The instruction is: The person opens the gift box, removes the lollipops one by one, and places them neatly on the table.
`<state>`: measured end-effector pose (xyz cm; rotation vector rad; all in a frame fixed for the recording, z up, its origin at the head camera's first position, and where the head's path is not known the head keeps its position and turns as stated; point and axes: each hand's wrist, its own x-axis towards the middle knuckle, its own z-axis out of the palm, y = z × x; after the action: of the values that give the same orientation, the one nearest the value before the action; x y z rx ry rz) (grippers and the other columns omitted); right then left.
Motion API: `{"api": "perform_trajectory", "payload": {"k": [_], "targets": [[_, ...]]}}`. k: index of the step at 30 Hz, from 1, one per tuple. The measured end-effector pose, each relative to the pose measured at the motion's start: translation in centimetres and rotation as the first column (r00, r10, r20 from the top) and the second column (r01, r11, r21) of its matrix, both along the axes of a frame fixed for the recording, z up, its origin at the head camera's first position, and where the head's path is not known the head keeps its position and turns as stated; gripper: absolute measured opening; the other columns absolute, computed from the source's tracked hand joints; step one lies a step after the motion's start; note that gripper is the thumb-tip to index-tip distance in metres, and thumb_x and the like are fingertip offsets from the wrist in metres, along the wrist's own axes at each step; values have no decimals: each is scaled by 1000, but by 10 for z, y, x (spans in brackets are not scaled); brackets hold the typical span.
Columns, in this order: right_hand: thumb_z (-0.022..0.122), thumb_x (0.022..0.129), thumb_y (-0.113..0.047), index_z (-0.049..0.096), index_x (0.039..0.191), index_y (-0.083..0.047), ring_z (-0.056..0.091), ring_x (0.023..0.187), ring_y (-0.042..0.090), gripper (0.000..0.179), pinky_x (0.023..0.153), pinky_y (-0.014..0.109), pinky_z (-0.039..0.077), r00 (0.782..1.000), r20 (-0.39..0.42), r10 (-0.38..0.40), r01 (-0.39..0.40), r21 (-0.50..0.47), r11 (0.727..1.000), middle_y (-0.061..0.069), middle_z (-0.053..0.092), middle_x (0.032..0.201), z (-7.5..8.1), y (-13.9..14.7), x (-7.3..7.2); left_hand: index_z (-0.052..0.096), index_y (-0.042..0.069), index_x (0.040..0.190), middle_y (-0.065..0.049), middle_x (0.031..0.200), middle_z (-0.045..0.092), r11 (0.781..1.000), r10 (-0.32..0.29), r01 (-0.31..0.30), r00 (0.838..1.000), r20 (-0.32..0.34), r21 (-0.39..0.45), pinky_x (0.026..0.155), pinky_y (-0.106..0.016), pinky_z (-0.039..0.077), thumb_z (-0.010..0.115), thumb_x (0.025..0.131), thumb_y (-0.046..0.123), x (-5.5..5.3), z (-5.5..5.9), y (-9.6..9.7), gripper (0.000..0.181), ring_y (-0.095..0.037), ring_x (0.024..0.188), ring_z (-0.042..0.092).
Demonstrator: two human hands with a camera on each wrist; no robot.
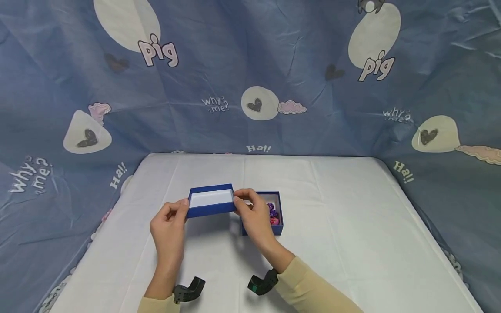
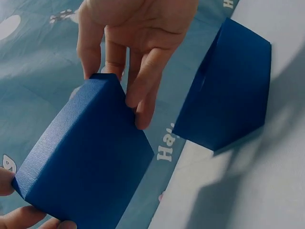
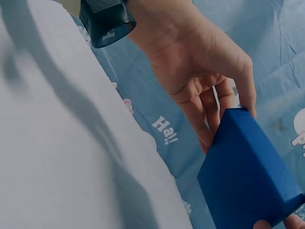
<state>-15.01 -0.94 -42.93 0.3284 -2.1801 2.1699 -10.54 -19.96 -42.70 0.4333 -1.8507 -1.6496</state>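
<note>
Both hands hold a blue box lid [image 1: 211, 200] with a white inside, its hollow side facing the head camera, raised over the table. At its left end the left hand [image 1: 167, 230] pinches it between thumb and fingers. My right hand [image 1: 256, 217] grips the opposite end. Beneath and behind the right hand stands an open blue box [image 1: 278, 228] holding small purple and pinkish-red round pieces [image 1: 273, 213], partly hidden by that hand. The left wrist view shows the lid's plain outer face [image 2: 95, 157], with the right hand [image 2: 138, 38] on its upper end and the box [image 2: 233, 90] beyond.
A white cloth [image 1: 352, 226] covers the table. Blue printed fabric [image 1: 305, 52] hangs behind it and along its sides. Each wrist carries a black camera, the left one [image 1: 189, 290] and the right one [image 1: 263, 282] standing close over the cloth.
</note>
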Motion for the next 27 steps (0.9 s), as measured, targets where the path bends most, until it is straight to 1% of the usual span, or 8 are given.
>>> {"api": "perform_trajectory", "payload": {"k": [4, 6, 9, 13, 16, 19, 21, 27], "targets": [[63, 97, -14, 65, 121, -3, 69, 94, 16, 26, 84, 30, 59, 1000, -25, 2, -2, 25, 1000, 13, 66, 122, -3, -6, 3, 70, -7, 90, -13, 108, 73, 1000, -1, 1, 999, 33, 20, 72, -16, 57, 72, 94, 18, 4, -2, -6, 25, -15, 89, 70], [63, 96, -13, 64, 122, -1, 68, 97, 18, 29, 86, 29, 57, 999, -40, 9, -8, 23, 1000, 14, 66, 122, -4, -9, 5, 69, -8, 88, -15, 110, 73, 999, -2, 0, 999, 47, 32, 72, -15, 56, 71, 94, 13, 5, -4, -10, 22, -14, 91, 71], [64, 94, -11, 62, 126, -1, 68, 104, 19, 33, 90, 29, 56, 999, -33, 24, -24, 1, 1000, 14, 65, 126, -4, -13, 8, 68, -8, 87, -17, 112, 73, 997, -16, 12, 998, 54, 71, 73, -16, 57, 69, 93, 6, 7, -7, -16, 16, -16, 93, 72], [64, 94, -7, 60, 132, -1, 68, 109, 19, 39, 91, 27, 56, 999, 5, 50, -50, -46, 998, 13, 62, 132, -3, -19, 13, 68, -10, 94, -19, 113, 72, 988, -41, 33, 998, 49, 150, 75, -19, 58, 68, 92, 1, 8, -8, -21, 10, -21, 97, 72], [65, 94, -8, 59, 136, -2, 67, 112, 17, 43, 91, 27, 55, 998, 26, 54, -52, -58, 997, 11, 61, 136, -2, -24, 16, 71, -7, 103, -18, 112, 72, 983, -41, 29, 997, 63, 184, 74, -19, 58, 67, 93, -1, 8, -9, -25, 13, -21, 96, 71], [68, 92, -9, 61, 136, -4, 66, 114, 19, 45, 90, 26, 55, 998, 44, 39, -37, -44, 998, 9, 60, 139, -1, -29, 18, 74, -3, 109, -17, 110, 72, 980, -29, 14, 997, 77, 197, 71, -19, 57, 66, 93, -2, 8, -10, -29, 18, -20, 91, 70], [69, 91, -11, 63, 135, -4, 65, 115, 22, 44, 90, 27, 55, 998, 46, 31, -29, -29, 999, 9, 59, 139, -2, -32, 20, 74, -1, 111, -16, 109, 73, 983, -26, 11, 996, 82, 182, 69, -18, 57, 65, 93, -3, 9, -11, -32, 20, -19, 89, 69], [70, 90, -9, 64, 133, -2, 62, 119, 25, 44, 93, 32, 55, 998, 4, 63, -63, 69, 996, 10, 61, 137, -10, -38, 23, 74, 0, 113, -13, 111, 72, 984, 3, -22, 995, 102, 177, 69, -15, 56, 63, 94, -4, 11, -12, -41, 23, -17, 92, 68]]}}
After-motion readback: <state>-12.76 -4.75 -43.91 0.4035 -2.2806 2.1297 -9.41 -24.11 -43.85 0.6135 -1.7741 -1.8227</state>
